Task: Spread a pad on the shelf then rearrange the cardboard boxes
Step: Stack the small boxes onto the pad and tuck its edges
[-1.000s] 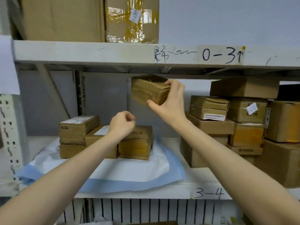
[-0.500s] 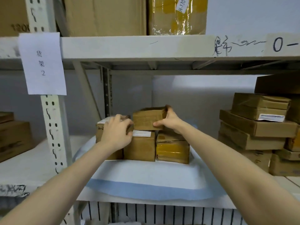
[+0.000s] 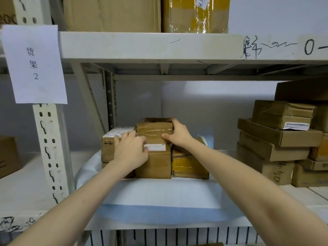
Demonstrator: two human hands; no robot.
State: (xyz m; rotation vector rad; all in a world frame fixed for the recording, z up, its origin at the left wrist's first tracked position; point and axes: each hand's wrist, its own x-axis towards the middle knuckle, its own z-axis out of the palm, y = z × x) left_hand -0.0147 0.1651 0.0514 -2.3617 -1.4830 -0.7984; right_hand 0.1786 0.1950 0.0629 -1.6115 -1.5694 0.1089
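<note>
Your right hand (image 3: pixel 177 134) grasps the small taped box (image 3: pixel 154 129), thumb on its front face and fingers over its top right edge. It is likely settling the box square on the taller box (image 3: pixel 154 162) beneath. Your left hand (image 3: pixel 131 150) lies with bent fingers over the labelled box (image 3: pixel 108 148) and against the small box's left side, probably to brace the pile. Whether it grips or only presses, I cannot tell. All of these, and a yellow-taped box (image 3: pixel 188 166), sit on the white and blue pad (image 3: pixel 159 197). The pad is spread toward the shelf's (image 3: pixel 305 194) left end and droops over its front edge. Your hands hide the box seams, and the unsorted stack (image 3: pixel 275 139) at the right end is cut off.
</note>
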